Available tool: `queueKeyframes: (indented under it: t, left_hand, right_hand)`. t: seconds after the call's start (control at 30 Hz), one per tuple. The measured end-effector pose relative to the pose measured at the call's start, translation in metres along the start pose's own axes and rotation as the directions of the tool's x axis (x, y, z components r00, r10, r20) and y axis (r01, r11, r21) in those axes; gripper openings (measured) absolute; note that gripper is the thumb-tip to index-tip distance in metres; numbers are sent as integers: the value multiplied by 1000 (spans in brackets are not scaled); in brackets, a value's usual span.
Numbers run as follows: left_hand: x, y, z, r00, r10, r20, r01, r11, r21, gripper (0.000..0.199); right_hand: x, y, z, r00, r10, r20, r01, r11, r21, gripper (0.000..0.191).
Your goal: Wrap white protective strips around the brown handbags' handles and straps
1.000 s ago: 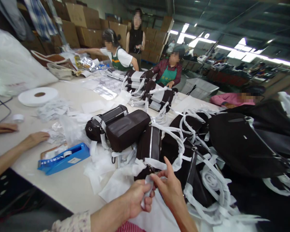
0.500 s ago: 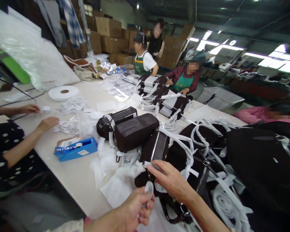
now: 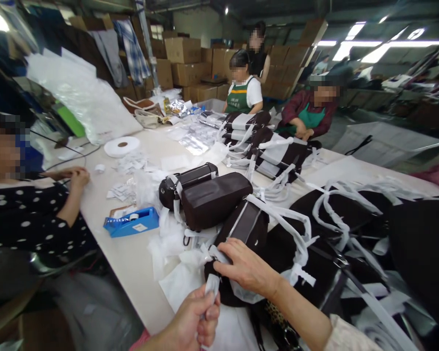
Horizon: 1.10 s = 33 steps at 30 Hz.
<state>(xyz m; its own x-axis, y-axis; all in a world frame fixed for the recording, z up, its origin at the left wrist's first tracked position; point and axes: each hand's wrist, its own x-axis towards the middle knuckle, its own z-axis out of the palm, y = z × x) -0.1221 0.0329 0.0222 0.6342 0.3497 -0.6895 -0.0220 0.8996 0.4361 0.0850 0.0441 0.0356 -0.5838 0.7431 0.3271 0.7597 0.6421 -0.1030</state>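
At the bottom centre, my left hand (image 3: 199, 312) is closed with the thumb pressing a strap end wrapped in white paper (image 3: 212, 285). Just above it, my right hand (image 3: 247, 268) curls its fingers and thumb around another white-wrapped part of the strap, at the near end of a dark brown bag (image 3: 247, 219). The bag lies on its side with a silver zip line along it. Its near end is partly hidden behind my right hand. White wrapping sheets (image 3: 183, 282) lie under and beside it.
Two more dark bags (image 3: 217, 200) lie beyond, with stacked bags (image 3: 278, 151) further back. A blue tape dispenser (image 3: 131, 223) and a white roll (image 3: 122, 146) sit on the left of the table (image 3: 124, 273). Dark bags crowd the right. Co-workers stand or sit around.
The view has swung left, so the scene sits further right. My hands stay at the strap and bag end. The co-worker in polka dots at left has brought both hands together.
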Motion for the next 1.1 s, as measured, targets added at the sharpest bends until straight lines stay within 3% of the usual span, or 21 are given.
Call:
queueKeyframes:
  t: [0.17, 0.37, 0.47, 0.57, 0.73, 0.83, 0.93, 1.0, 1.1]
  left_hand:
    - [4, 2, -3, 997, 28, -67, -23, 998, 62, 54]
    - [8, 14, 1, 990, 137, -29, -126, 960, 248, 61]
    - [11, 21, -1, 980, 144, -139, -88, 934, 347, 60]
    - [15, 25, -4, 964, 86, -252, -11, 959, 285, 60]
    - [19, 31, 6, 953, 30, -301, 12, 991, 137, 45]
    - [18, 39, 19, 941, -54, -333, 77, 995, 58, 27]
    - [14, 46, 29, 941, -146, -304, 152, 988, -4, 22]
    - [10, 47, 30, 951, -130, -279, 144, 989, 27, 21]
    - [8, 38, 24, 967, 4, -256, 35, 988, 147, 35]
  right_hand:
    - [4, 4, 15, 1000, -23, 0, 23, 1000, -16, 19]
    - [8, 8, 19, 998, -55, -30, 55, 998, -12, 19]
    - [8, 9, 19, 998, -52, -41, 52, 999, 15, 19]
    - [7, 10, 19, 998, -45, -40, 47, 998, 45, 20]
    - [8, 11, 18, 998, -40, -45, 43, 996, 78, 20]
    - [7, 10, 16, 998, -44, -35, 48, 994, 101, 23]
    - [5, 10, 13, 999, -48, -13, 50, 990, 134, 25]
    - [2, 11, 12, 999, -33, 8, 31, 985, 172, 24]
    - [-1, 13, 10, 999, 24, 40, -34, 966, 255, 20]
